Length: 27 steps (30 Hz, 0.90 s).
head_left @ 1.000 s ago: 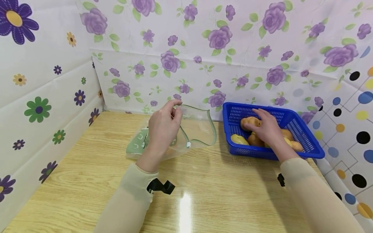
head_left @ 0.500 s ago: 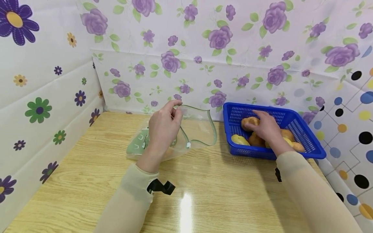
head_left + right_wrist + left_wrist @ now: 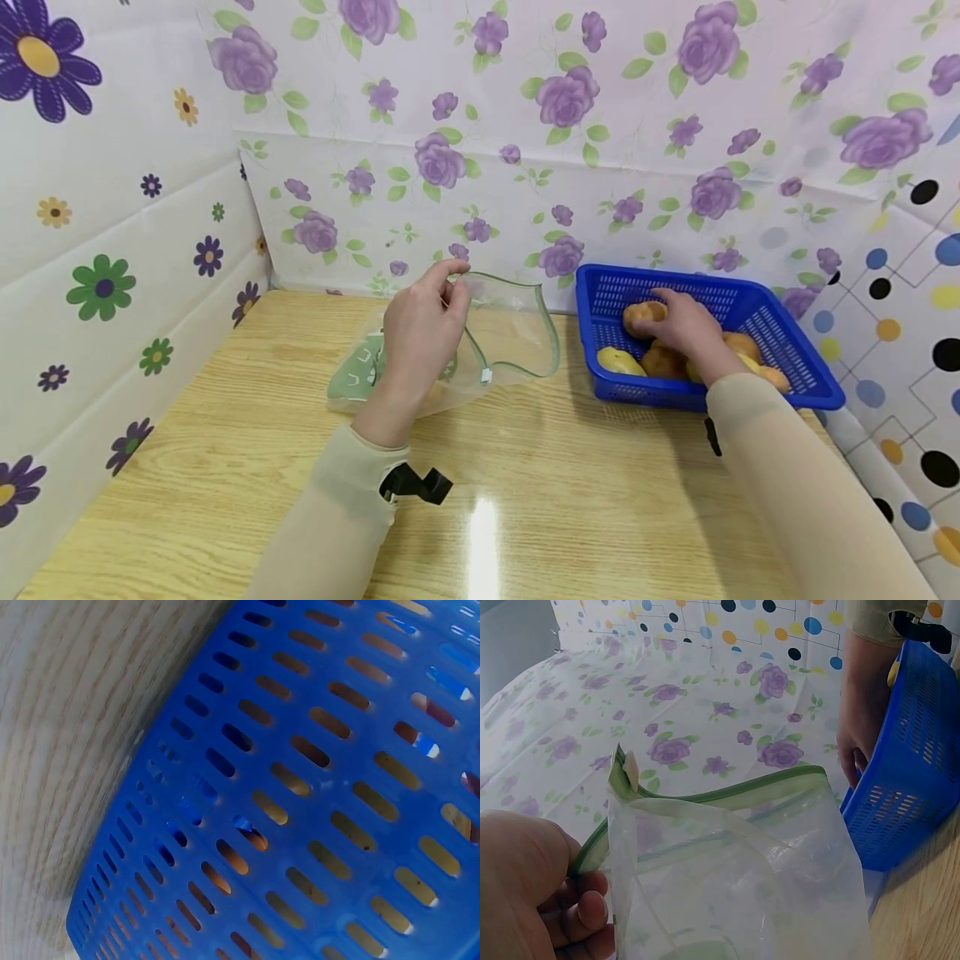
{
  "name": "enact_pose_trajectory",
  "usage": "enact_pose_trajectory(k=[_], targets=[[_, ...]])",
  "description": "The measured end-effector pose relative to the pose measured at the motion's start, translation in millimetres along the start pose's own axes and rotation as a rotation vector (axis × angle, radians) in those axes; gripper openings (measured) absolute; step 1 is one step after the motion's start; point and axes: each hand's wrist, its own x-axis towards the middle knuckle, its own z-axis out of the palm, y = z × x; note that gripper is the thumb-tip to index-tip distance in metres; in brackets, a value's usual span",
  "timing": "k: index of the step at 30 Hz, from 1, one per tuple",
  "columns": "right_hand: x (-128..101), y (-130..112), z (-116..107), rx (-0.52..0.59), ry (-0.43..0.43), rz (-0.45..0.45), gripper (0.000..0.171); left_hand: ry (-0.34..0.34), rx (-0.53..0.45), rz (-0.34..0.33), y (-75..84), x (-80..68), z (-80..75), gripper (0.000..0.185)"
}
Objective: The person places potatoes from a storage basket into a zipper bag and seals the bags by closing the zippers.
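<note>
my left hand (image 3: 420,333) pinches the zip bag (image 3: 495,337) rim, mouth held open | my right hand (image 3: 686,325) closes on a potato (image 3: 643,315), not yet lifted from the blue basket (image 3: 787,350) | bag looks unfilled

bag (image 3: 495,350): on worktop (image 3: 570,492), left of basket (image 3: 795,367)
basket: right rear of worktop, by the wall
potatoes (image 3: 660,360): in basket
right hand (image 3: 686,325): in basket, on potatoes
left hand (image 3: 420,333): at bag's rim
</note>
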Motion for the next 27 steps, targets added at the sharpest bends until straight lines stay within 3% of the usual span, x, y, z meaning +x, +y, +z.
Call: enact_pose_trajectory(k=[8,27], targets=[[3.7,5.6,0.4,-0.002,-0.034,0.022,0.086,-0.003,0.004,-0.002,1.2,0.4,-0.1,0.032],[6.1,2.7,6.6,-0.025,0.039,0.019,0.07,-0.002,0.01,0.008,-1.3,0.2,0.4,0.031]])
